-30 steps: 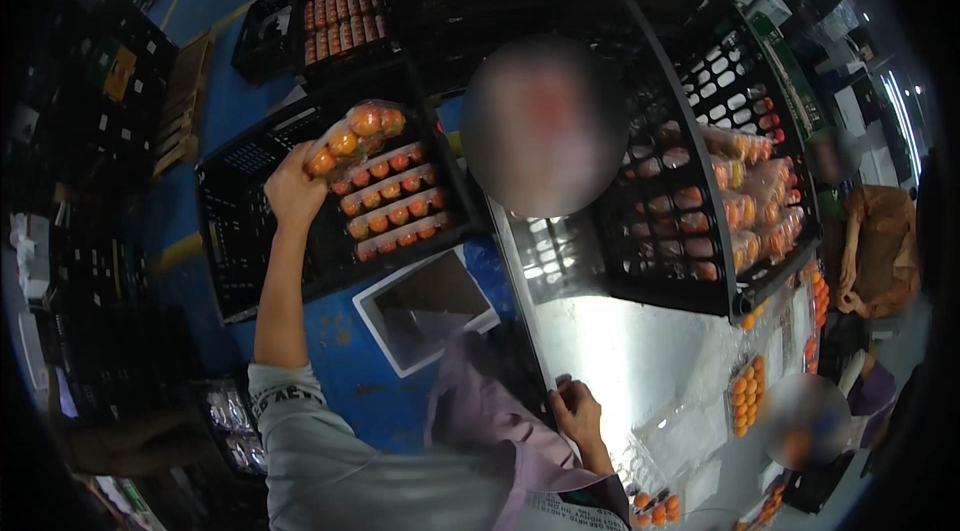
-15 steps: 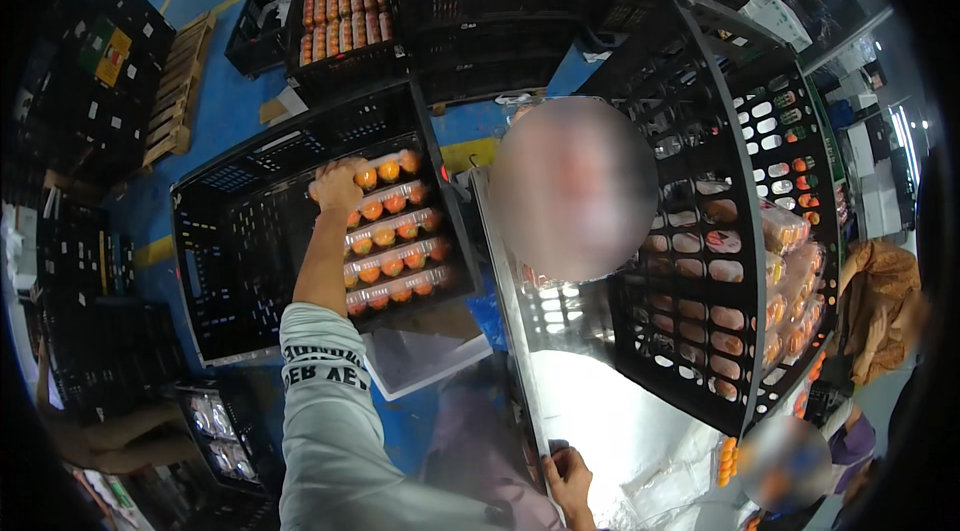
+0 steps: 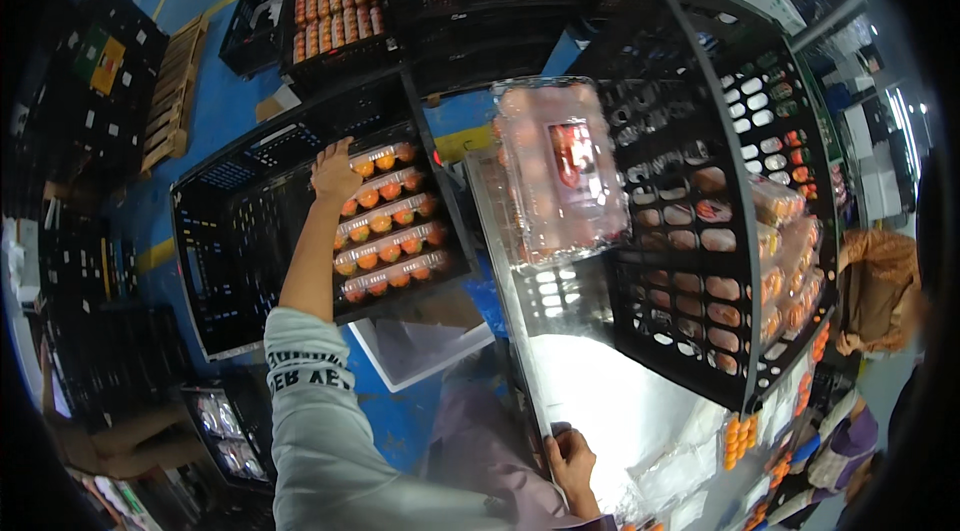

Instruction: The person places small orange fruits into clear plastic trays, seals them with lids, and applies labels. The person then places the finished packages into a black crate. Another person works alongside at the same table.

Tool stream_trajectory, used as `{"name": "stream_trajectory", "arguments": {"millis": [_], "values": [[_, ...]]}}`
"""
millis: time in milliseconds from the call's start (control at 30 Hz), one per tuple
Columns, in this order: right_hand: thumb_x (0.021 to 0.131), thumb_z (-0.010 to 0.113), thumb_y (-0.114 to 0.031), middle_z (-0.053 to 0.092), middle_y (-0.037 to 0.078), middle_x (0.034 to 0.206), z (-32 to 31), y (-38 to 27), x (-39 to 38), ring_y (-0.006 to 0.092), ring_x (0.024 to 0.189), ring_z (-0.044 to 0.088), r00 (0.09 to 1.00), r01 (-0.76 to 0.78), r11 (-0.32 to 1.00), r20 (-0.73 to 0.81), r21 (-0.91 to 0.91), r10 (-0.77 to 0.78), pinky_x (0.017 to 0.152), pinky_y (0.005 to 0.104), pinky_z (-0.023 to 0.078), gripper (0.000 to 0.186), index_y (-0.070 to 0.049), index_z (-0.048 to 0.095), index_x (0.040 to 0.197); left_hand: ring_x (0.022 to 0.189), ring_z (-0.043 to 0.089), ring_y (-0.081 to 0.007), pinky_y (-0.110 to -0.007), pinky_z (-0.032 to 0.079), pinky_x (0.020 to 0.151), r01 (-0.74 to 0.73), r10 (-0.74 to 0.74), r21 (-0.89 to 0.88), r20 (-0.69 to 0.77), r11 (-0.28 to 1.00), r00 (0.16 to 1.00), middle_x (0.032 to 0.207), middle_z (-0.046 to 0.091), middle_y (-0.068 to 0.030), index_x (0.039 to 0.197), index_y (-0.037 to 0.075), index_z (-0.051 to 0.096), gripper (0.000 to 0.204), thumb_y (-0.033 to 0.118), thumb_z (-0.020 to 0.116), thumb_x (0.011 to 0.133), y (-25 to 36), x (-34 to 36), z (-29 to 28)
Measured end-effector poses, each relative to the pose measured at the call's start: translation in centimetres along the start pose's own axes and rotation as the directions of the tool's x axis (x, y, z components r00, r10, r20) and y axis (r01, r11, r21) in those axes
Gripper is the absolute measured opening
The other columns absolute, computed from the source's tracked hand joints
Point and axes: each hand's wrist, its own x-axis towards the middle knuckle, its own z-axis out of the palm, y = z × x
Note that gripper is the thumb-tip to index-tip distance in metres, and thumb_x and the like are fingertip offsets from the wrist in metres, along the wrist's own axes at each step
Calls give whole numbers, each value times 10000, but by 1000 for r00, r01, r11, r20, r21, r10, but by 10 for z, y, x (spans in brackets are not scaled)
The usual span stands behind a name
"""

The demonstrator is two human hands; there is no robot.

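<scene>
My left hand reaches into a black plastic crate. Its fingers are stretched out against the left end of the farthest clear plastic pack of round orange-red fruit. Several such packs stand on edge in a row at the crate's right side, such as the nearest pack. My right hand rests at the left rim of the shiny metal table, fingers curled over that edge. A large clear pack with a dark label sits farther along the table, apart from both hands.
A tilted black crate with fruit packs inside stands on the table's right. Behind are stacked black crates and another filled crate. A wooden pallet lies left. A white bin sits below the crate. Other people work at right.
My left hand's fingers have straightened from a curled grip at the end of the farthest pack. The view has shifted a little. My right hand keeps its place at the table edge.
</scene>
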Motion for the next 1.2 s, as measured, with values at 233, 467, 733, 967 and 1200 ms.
{"name": "stream_trajectory", "arguments": {"millis": [233, 467, 733, 967, 1200], "values": [[798, 670, -333, 613, 103, 661, -3, -1, 2, 247, 581, 604, 983, 123, 991, -141, 44, -116, 560, 340, 476, 296, -47, 612, 743, 1064, 509, -328, -398, 416, 938, -551, 346, -292, -532, 782, 773, 1125, 547, -132, 1184, 73, 526, 464, -22, 589, 734, 116, -49, -102], [838, 633, -295, 630, 84, 673, 4, 17, 4, 198, 579, 599, 980, 154, 958, -163, 242, -116, 578, 314, 478, 244, -52, 639, 823, 1058, 537, -267, -344, 417, 924, -922, 600, -198, -710, 333, 369, 1113, 567, -117, 1149, 42, 555, 402, 55, 672, 764, 324, -133, -216], [868, 568, -278, 655, 133, 783, 5, 44, 4, 285, 689, 634, 992, 84, 835, -126, 544, -18, 638, 364, 487, 241, -52, 625, 930, 1113, 496, -333, -411, 402, 961, -972, 962, -5, -145, 233, 232, 1178, 537, -183, 1247, 66, 485, 579, 330, 666, 765, 531, -179, -188], [881, 540, -227, 629, 143, 719, 9, 55, 5, 320, 648, 604, 948, 260, 769, -304, 584, -90, 600, 393, 467, 209, -28, 598, 909, 1087, 568, -385, -445, 451, 918, -939, 882, 193, 333, 284, 335, 1152, 589, -241, 1244, 38, 450, 656, 304, 686, 693, 606, -161, -115], [860, 540, -198, 638, 138, 740, 13, 60, 16, 312, 654, 615, 933, 296, 751, -346, 590, -96, 615, 401, 472, 169, -40, 587, 893, 1030, 583, -408, -476, 472, 854, -894, 903, 250, 127, 371, 410, 1088, 620, -210, 1240, 144, 485, 519, 187, 635, 745, 612, -139, -94]]}}
